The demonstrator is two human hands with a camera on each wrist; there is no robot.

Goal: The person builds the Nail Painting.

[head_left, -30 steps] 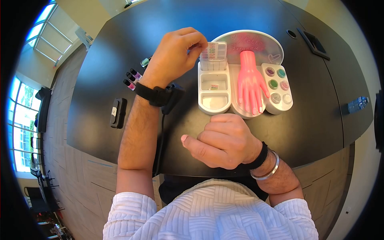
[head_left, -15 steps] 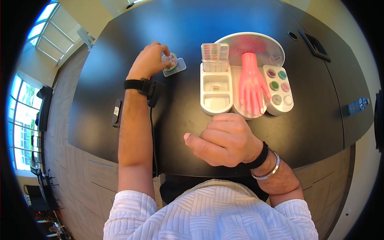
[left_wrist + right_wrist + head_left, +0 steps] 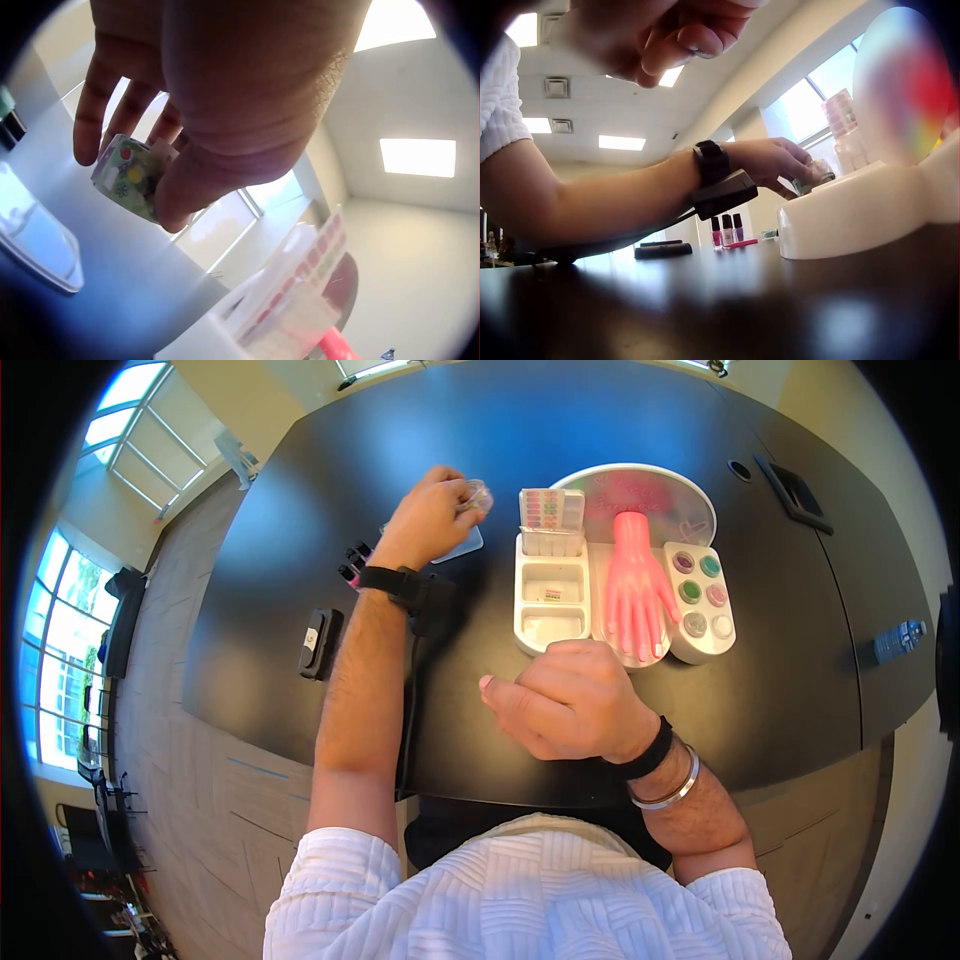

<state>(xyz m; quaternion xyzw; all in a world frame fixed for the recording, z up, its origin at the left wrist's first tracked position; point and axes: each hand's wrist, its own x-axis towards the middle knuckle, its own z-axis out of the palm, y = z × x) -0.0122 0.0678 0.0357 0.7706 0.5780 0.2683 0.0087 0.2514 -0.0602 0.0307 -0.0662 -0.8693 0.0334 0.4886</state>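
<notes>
Left fingers: partly spread, pinching patterned container | right fingers: curled

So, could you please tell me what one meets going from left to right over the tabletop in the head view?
Black oblong case, small clear round container gripped by the left hand, white plastic compartment tray, glossy pink hand model, white six-pot holder, clear bluish plastic bottle.

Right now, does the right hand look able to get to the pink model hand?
Probably yes: the right hand, curled and seemingly empty, is near the pink model hand, and I see nothing standing between them.
</notes>
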